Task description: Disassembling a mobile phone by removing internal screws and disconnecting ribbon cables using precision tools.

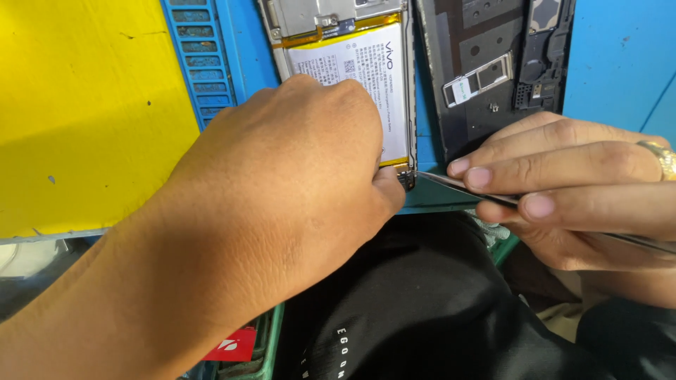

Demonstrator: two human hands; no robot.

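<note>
Blue repair mat (612,63) under an opened phone (352,63) at twelve o'clock, where my left hand (282,183) presses closed on its lower edge; at three o'clock my right hand (570,190) pinches tweezers (451,184), tips touching the phone's bottom corner beside the black back cover (493,70).

One head-worn camera looks steeply down, very close over the blue mat (620,63).

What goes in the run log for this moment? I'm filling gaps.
left hand: pressing opened phone lower corner | right hand: holding tweezers, tips at that corner | back cover: beside phone on blue mat
</note>
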